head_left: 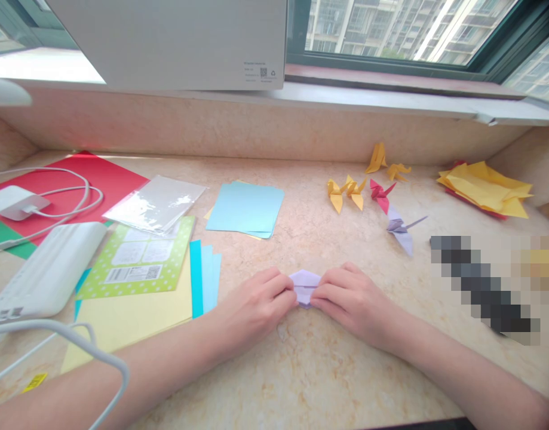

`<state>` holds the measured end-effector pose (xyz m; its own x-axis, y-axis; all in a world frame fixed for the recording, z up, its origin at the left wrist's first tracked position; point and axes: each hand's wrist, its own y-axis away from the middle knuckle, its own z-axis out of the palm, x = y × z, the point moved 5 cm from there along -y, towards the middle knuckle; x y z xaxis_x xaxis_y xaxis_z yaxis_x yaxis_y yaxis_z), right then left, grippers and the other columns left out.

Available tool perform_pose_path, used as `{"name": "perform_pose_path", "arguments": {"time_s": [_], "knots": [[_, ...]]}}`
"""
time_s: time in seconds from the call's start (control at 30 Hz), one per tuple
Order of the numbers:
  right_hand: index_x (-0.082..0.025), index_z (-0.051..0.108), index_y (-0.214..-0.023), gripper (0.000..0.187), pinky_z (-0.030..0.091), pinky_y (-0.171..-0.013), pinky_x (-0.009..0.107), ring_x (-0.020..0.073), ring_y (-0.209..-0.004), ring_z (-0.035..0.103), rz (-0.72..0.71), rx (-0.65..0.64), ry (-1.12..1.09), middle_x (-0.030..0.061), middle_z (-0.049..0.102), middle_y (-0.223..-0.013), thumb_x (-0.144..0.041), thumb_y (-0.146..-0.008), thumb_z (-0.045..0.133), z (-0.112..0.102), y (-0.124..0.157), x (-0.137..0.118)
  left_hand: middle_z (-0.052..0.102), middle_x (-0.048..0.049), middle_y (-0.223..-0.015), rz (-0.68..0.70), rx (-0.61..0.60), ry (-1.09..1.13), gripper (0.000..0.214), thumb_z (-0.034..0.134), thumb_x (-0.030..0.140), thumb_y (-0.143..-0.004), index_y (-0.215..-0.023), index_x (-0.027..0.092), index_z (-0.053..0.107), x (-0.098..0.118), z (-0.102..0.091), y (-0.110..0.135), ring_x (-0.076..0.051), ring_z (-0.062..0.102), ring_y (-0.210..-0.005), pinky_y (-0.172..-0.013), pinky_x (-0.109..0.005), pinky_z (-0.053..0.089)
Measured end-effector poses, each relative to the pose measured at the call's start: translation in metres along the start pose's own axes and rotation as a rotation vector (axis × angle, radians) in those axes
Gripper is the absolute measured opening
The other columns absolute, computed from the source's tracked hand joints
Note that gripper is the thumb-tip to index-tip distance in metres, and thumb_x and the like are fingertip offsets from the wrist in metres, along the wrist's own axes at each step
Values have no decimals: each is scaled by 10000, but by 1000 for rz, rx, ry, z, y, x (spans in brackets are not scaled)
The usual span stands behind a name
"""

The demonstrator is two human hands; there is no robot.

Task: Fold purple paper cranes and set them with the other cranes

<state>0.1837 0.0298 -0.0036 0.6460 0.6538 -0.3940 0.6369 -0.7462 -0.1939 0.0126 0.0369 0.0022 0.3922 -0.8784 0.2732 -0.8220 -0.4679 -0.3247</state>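
Note:
A small folded sheet of lilac origami paper [306, 288] lies on the stone counter between my hands, with a crease line running across it. My left hand [269, 294] pinches its left end, fingers pressed together. At the opposite end, my right hand [346, 295] has its fingers closed on the paper as well. Both hands cover the paper's outer ends. Beyond my right hand stands a finished lilac paper crane [399, 230], beside a red paper crane [382, 196] and several yellow paper cranes [355, 192].
Blue paper squares [245, 209] lie behind my left hand. Leftward are a green dotted packet [137, 260], a clear sleeve [155, 203], a white power bank [50, 269] and a cable [88, 352] crossing my left forearm. Yellow paper sheets [484, 188] lie far right; a pixelated dark object [484, 286] is nearer.

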Motion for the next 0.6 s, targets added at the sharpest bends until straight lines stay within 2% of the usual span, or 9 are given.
{"name": "perform_pose_path", "arguments": {"time_s": [0.13, 0.3, 0.47, 0.6], "knots": [[-253, 730, -931, 189, 378, -765, 354, 174, -797, 592, -58, -60, -14, 27, 672, -890, -311, -988, 559, -8, 5, -2, 615, -67, -836, 17, -2, -5, 197, 498, 162, -975, -842, 130, 640, 7, -5, -2, -178, 563, -768, -686, -324, 525], [-253, 731, -973, 183, 407, -796, 361, 187, -852, 602, -42, -108, -51, 33, 676, -930, -326, -981, 563, -14, 6, -4, 640, -134, -963, 64, 11, -53, 185, 536, 215, -953, -972, 68, 647, 19, -5, 0, -266, 619, -981, -816, -390, 579], [-223, 719, -839, 279, 436, -780, 341, 176, -843, 641, 44, -23, -171, 26, 714, -886, -288, -1010, 508, -11, 0, 3, 636, -190, -1123, 83, 90, -160, 213, 552, 160, -924, -1070, 22, 624, 26, -6, 4, -309, 611, -1098, -902, -422, 575], [-225, 698, -961, 210, 479, -702, 315, 166, -710, 644, 240, 85, -205, 15, 714, -795, -334, -1001, 523, -6, -3, 13, 618, -235, -1234, 54, 72, -154, 198, 537, 193, -934, -1008, 41, 641, 26, -4, 4, -345, 560, -1235, -983, -458, 551]]}}
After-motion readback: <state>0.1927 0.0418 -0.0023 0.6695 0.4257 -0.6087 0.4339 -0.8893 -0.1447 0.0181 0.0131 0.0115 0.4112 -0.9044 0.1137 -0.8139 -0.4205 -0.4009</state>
